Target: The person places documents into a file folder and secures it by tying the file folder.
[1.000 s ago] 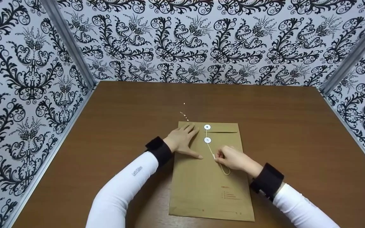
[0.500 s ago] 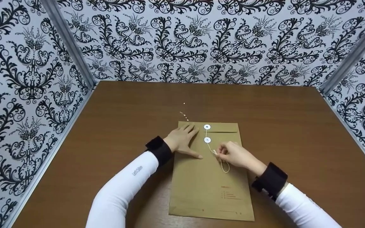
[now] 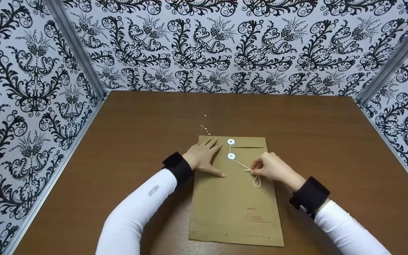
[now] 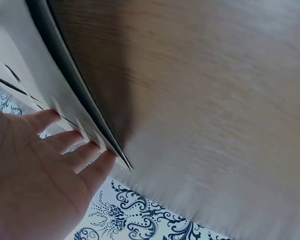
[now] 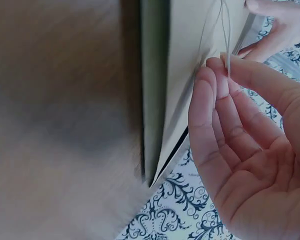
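A brown paper envelope (image 3: 232,205) lies flat on the table, its flap side up. Two white paper discs, the upper disc (image 3: 231,141) on the flap and the lower disc (image 3: 231,156) beneath it, are joined by a thin string (image 3: 241,164). My left hand (image 3: 204,157) rests with spread, straight fingers on the envelope's upper left part. In the right wrist view the thumb and fingers of my right hand (image 5: 245,130) pinch the string. From the lower disc it runs taut, down and right, to that hand (image 3: 269,166), and a small loop dangles below the fingertips.
The brown wooden table (image 3: 147,117) extends around the envelope. Small white specks (image 3: 205,129) show on the tabletop just beyond the envelope's far edge. Black-and-white patterned panels (image 3: 204,46) enclose the back and both sides.
My right hand has moved up and to the right with the string, which now slants further sideways from the lower disc. The left hand and the envelope stay in place.
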`<state>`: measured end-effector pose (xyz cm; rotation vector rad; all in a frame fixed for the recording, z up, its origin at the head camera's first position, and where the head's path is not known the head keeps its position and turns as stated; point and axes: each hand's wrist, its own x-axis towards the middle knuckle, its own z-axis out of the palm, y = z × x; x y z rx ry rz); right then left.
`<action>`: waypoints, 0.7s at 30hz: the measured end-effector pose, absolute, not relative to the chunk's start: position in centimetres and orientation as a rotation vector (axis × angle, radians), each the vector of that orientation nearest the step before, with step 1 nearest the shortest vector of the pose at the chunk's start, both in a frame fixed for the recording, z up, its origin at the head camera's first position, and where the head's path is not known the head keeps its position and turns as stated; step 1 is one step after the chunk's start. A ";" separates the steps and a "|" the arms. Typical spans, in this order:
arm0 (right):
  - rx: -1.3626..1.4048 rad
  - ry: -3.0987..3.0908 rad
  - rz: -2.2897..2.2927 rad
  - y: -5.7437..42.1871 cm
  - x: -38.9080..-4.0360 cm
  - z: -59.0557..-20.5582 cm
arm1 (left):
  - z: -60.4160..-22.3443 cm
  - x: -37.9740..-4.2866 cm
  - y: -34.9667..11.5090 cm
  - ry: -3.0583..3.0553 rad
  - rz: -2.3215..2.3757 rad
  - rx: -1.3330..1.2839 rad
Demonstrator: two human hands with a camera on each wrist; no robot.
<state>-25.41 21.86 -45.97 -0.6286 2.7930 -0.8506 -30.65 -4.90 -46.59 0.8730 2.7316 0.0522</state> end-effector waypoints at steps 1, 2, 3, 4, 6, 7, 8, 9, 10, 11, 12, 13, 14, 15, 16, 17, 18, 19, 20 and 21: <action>-0.626 2.810 -0.831 22.0 -25.6 -46.0 | -46.6 -30.7 -4.9 2.732 0.052 0.873; -0.629 2.824 -0.814 22.2 -25.8 -46.0 | -46.6 -30.7 -4.9 2.729 0.053 0.874; -0.625 2.840 -0.801 22.3 -26.0 -46.0 | -46.6 -30.7 -4.9 2.730 0.054 0.874; -0.624 2.858 -0.782 22.5 -26.2 -46.0 | -46.7 -30.7 -4.9 2.730 0.057 0.874; -0.615 2.894 -0.752 22.8 -26.7 -46.0 | -46.7 -30.7 -4.9 2.730 0.059 0.876; -0.604 2.910 -0.742 22.9 -26.9 -46.0 | -46.7 -30.7 -4.9 2.729 0.060 0.878; -0.593 2.923 -0.735 23.1 -27.1 -46.0 | -46.7 -30.7 -5.0 2.728 0.061 0.881; -0.576 2.934 -0.731 23.2 -27.3 -45.9 | -46.6 -30.7 -5.0 2.728 0.062 0.883; -0.561 2.943 -0.727 23.2 -27.6 -45.9 | -46.7 -30.7 -5.0 2.730 0.064 0.887; -0.547 2.952 -0.727 23.3 -27.8 -45.9 | -46.6 -30.7 -5.0 2.730 0.063 0.891; -0.535 2.961 -0.725 23.4 -28.1 -45.8 | -46.6 -30.7 -5.0 2.732 0.062 0.892; -0.526 2.970 -0.723 23.5 -28.3 -45.8 | -46.6 -30.7 -5.0 2.733 0.061 0.894; -0.518 2.977 -0.721 23.5 -28.6 -45.7 | -46.6 -30.7 -5.0 2.736 0.061 0.894; -0.512 2.983 -0.720 23.6 -28.8 -45.7 | -46.6 -30.6 -5.0 2.736 0.058 0.894; -0.507 2.985 -0.722 23.7 -29.1 -45.6 | -46.6 -30.6 -5.0 2.739 0.059 0.894; -0.500 2.982 -0.729 23.8 -29.3 -45.6 | -46.5 -30.6 -5.0 2.738 0.057 0.892; -0.494 2.976 -0.743 23.9 -29.6 -45.5 | -46.5 -30.5 -5.0 2.740 0.057 0.890; -0.490 2.971 -0.758 24.0 -29.8 -45.4 | -46.4 -30.5 -5.0 2.741 0.057 0.890; -0.481 2.957 -0.777 24.1 -30.0 -45.4 | -46.4 -30.5 -5.0 2.743 0.058 0.890; -0.470 2.944 -0.796 24.1 -30.3 -45.3 | -46.4 -30.5 -5.0 2.744 0.058 0.891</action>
